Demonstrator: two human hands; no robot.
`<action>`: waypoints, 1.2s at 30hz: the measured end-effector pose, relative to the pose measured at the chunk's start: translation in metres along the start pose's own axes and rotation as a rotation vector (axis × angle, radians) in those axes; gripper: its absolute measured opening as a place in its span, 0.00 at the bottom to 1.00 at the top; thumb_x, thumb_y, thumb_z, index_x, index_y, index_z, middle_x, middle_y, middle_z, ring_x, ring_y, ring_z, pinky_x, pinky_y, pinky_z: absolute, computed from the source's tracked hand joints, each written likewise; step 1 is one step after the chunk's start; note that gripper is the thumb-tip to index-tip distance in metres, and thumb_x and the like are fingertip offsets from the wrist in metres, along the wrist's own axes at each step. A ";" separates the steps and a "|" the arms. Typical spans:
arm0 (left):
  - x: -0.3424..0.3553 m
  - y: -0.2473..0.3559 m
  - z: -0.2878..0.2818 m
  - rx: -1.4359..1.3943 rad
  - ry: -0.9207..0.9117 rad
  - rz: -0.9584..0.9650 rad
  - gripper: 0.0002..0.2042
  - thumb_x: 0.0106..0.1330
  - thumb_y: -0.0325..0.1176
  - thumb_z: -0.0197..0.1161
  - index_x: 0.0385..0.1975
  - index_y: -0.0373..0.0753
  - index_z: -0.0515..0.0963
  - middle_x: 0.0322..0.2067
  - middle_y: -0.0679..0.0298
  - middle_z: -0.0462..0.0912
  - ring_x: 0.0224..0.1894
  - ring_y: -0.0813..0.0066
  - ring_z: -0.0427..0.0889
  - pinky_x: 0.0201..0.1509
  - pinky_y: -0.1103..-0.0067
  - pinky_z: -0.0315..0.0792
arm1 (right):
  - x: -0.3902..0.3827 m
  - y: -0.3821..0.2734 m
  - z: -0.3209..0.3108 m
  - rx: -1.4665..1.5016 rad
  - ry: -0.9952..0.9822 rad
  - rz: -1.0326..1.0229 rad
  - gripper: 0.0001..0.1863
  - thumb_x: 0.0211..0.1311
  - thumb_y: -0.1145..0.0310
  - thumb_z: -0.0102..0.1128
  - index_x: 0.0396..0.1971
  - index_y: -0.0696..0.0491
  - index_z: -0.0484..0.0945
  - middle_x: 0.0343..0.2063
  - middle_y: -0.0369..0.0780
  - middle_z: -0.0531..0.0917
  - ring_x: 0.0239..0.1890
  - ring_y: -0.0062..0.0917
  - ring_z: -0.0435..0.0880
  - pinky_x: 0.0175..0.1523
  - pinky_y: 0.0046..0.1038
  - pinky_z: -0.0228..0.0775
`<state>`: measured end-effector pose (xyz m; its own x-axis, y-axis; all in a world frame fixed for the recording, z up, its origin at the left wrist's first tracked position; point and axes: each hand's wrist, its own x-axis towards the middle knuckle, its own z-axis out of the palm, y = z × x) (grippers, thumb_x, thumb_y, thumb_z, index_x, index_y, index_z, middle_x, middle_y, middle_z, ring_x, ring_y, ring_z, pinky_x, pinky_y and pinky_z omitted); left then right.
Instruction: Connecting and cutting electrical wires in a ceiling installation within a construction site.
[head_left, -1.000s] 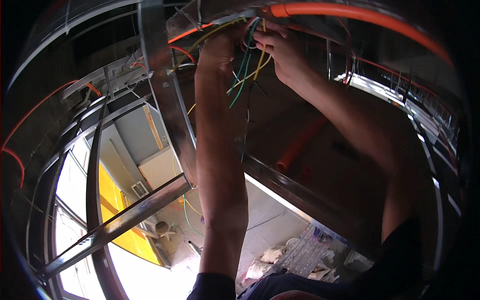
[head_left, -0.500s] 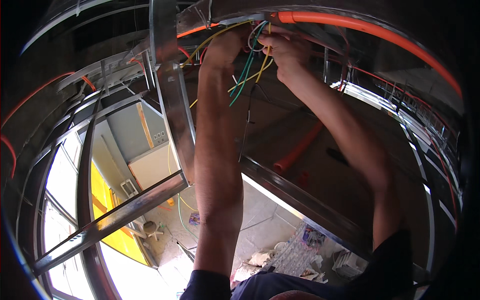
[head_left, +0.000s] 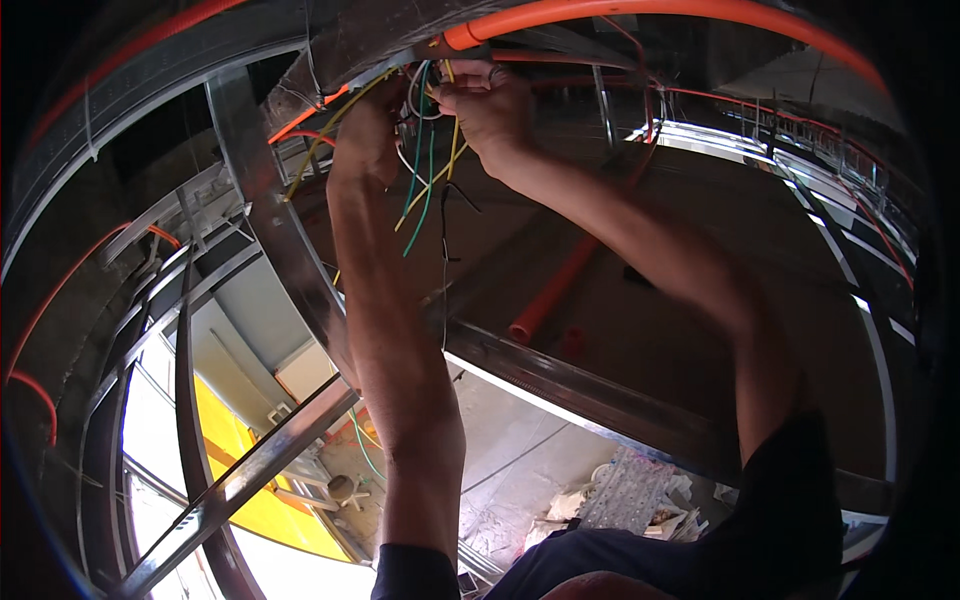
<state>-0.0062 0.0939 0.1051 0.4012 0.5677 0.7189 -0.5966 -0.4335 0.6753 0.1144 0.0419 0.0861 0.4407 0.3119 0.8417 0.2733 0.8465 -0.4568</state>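
Overhead, both my arms reach up to a bundle of loose electrical wires hanging below the end of an orange conduit [head_left: 640, 10]. My right hand [head_left: 492, 112] is closed, thumb and forefinger pinching a yellow wire [head_left: 455, 140]. My left hand [head_left: 366, 135] is raised just left of the bundle, its back toward me. Its fingers curl away among the wires, and what they hold is hidden. Green wires [head_left: 431, 165] dangle between the hands beside a looped white wire [head_left: 411, 95]. Lower down hangs a black wire [head_left: 446, 225] with a bent end.
A metal stud [head_left: 265, 180] runs down left of my left arm, and a metal crossbar [head_left: 260, 475] slants below it. Behind the wires lies a dark panel [head_left: 620, 330] with an orange pipe [head_left: 560, 290] on it. Far below are the floor [head_left: 520, 450], a stool [head_left: 345, 490] and scattered debris.
The view has shifted, so my hands, the wires and the conduit appear farther left. Both hands stay up at the wire bundle, with the right hand still pinching.
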 end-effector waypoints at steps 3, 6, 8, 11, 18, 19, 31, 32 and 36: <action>0.001 0.002 -0.003 0.039 -0.039 -0.025 0.12 0.67 0.42 0.51 0.42 0.44 0.77 0.36 0.72 0.79 0.33 0.84 0.69 0.32 0.84 0.57 | -0.002 -0.004 0.008 -0.013 0.009 0.026 0.12 0.52 0.80 0.64 0.39 0.60 0.77 0.32 0.38 0.82 0.33 0.19 0.81 0.37 0.21 0.75; -0.001 0.003 -0.010 0.223 -0.068 -0.023 0.14 0.66 0.26 0.49 0.50 0.38 0.74 0.39 0.71 0.78 0.39 0.84 0.72 0.39 0.83 0.66 | -0.005 -0.006 0.014 -0.003 0.065 0.047 0.12 0.52 0.81 0.63 0.39 0.61 0.77 0.32 0.39 0.82 0.34 0.19 0.81 0.39 0.21 0.75; -0.003 0.004 -0.011 0.496 -0.065 0.100 0.19 0.61 0.16 0.46 0.50 0.36 0.72 0.36 0.71 0.76 0.36 0.85 0.68 0.37 0.85 0.64 | -0.005 -0.006 0.014 0.078 0.058 0.044 0.12 0.53 0.82 0.62 0.39 0.60 0.77 0.33 0.39 0.83 0.35 0.19 0.81 0.42 0.21 0.75; -0.006 0.007 -0.009 0.551 -0.115 0.129 0.24 0.55 0.10 0.44 0.51 0.36 0.72 0.36 0.71 0.75 0.36 0.83 0.68 0.35 0.84 0.65 | -0.005 -0.005 0.008 -0.009 -0.003 0.014 0.12 0.55 0.83 0.60 0.41 0.60 0.77 0.35 0.39 0.84 0.36 0.18 0.81 0.44 0.20 0.75; -0.007 0.006 0.000 -0.057 -0.118 0.034 0.10 0.66 0.38 0.53 0.38 0.41 0.78 0.33 0.70 0.80 0.35 0.82 0.76 0.35 0.83 0.66 | -0.002 -0.007 -0.007 -0.102 -0.142 0.008 0.13 0.59 0.81 0.55 0.45 0.56 0.76 0.39 0.37 0.84 0.39 0.17 0.80 0.48 0.21 0.73; -0.004 0.008 0.000 -0.094 -0.123 -0.007 0.11 0.68 0.38 0.52 0.40 0.38 0.77 0.34 0.67 0.81 0.38 0.80 0.78 0.39 0.82 0.70 | -0.002 -0.008 -0.009 -0.108 -0.157 0.000 0.14 0.59 0.80 0.56 0.45 0.56 0.76 0.40 0.37 0.84 0.40 0.17 0.80 0.48 0.21 0.73; -0.005 0.009 0.014 -0.177 -0.052 0.003 0.12 0.69 0.37 0.49 0.44 0.41 0.76 0.37 0.68 0.81 0.38 0.78 0.77 0.36 0.79 0.67 | -0.005 -0.015 -0.045 -0.085 -0.354 0.123 0.19 0.61 0.78 0.55 0.53 0.54 0.73 0.44 0.39 0.80 0.41 0.18 0.79 0.45 0.21 0.74; -0.006 0.010 0.014 -0.194 -0.076 -0.030 0.12 0.69 0.37 0.49 0.44 0.41 0.76 0.37 0.68 0.81 0.38 0.78 0.77 0.36 0.79 0.67 | -0.010 -0.012 -0.046 -0.155 -0.348 0.191 0.20 0.60 0.76 0.60 0.53 0.53 0.74 0.42 0.39 0.81 0.44 0.19 0.80 0.46 0.21 0.78; -0.008 0.008 0.012 -0.159 -0.107 -0.010 0.12 0.68 0.35 0.48 0.44 0.39 0.77 0.37 0.67 0.81 0.38 0.77 0.78 0.39 0.78 0.68 | -0.020 0.004 -0.028 0.049 -0.335 0.052 0.17 0.56 0.76 0.63 0.47 0.54 0.77 0.34 0.37 0.82 0.37 0.18 0.81 0.40 0.20 0.76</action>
<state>-0.0059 0.0775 0.1063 0.4744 0.4899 0.7314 -0.6912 -0.3073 0.6541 0.1306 0.0268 0.0599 0.1454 0.4731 0.8689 0.2132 0.8427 -0.4945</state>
